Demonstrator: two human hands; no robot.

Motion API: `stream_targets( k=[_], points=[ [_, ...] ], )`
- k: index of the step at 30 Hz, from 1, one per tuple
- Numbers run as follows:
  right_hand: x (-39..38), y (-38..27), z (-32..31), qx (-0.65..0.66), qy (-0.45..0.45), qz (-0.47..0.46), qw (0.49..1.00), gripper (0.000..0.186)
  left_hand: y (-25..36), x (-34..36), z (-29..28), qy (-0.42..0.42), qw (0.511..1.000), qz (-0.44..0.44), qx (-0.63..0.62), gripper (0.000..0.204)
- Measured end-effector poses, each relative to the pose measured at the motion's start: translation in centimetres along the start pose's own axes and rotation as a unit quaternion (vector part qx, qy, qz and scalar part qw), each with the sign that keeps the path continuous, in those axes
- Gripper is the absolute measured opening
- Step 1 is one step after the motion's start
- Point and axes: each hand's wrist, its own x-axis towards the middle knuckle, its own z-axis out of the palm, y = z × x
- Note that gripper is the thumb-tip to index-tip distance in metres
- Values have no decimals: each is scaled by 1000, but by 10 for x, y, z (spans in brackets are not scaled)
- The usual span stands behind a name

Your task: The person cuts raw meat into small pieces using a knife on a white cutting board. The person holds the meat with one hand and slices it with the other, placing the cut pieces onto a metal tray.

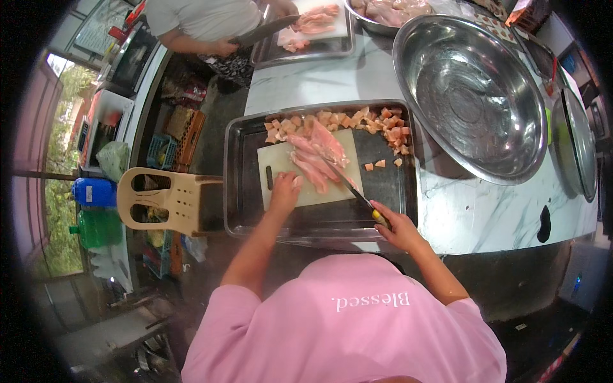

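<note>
Right hand [398,230] is closed round the handle of the knife [358,195]; blade slants away to the left, tip end over the raw meat [309,159]. Left hand [287,187] has its fingers bent down beside the meat's left end; can't tell if they pinch it or only press.

Meat lies in long pieces on the white cutting board [324,200], inside the dark tray [306,221] at the worktop [460,210]'s near left corner. Diced pieces [394,131] line the tray's far edge and crowd its far right corner; a few loose bits sit between board and right edge.

We read the step as mid-cutting: plenty diced, several long pieces left. Next move, in our view, calls for left fingers steadying the meat, tucked clear of the edge, then a short draw with the blade. Steel basin [472,83] stands past the tray's right edge.
</note>
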Motion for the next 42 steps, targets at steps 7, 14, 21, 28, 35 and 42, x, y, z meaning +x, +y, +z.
stream_targets(
  k=[7, 14, 21, 28, 35, 42],
  points=[
    [-4, -10, 5, 7, 76, -21, 997, 70, 24, -14, -9, 78, 992, -69, -65, 50],
    [-2, -13, 10, 21, 90, 4, 996, 67, 20, 2, -8, 81, 991, -62, -91, 45],
    [-7, -16, 20, 16, 74, 59, 995, 67, -18, 52, -43, 168, 972, -82, -145, 24],
    [-12, -17, 22, 26, 80, 111, 990, 63, -38, 155, -67, 204, 957, -93, -183, 22],
    [-14, -10, 27, 43, 91, 146, 984, 60, 23, 183, -50, 57, 988, 64, 129, 23],
    [-14, -10, 30, 41, 120, 143, 982, 61, 6, 197, -53, -36, 987, 20, 156, 18]
  ],
)
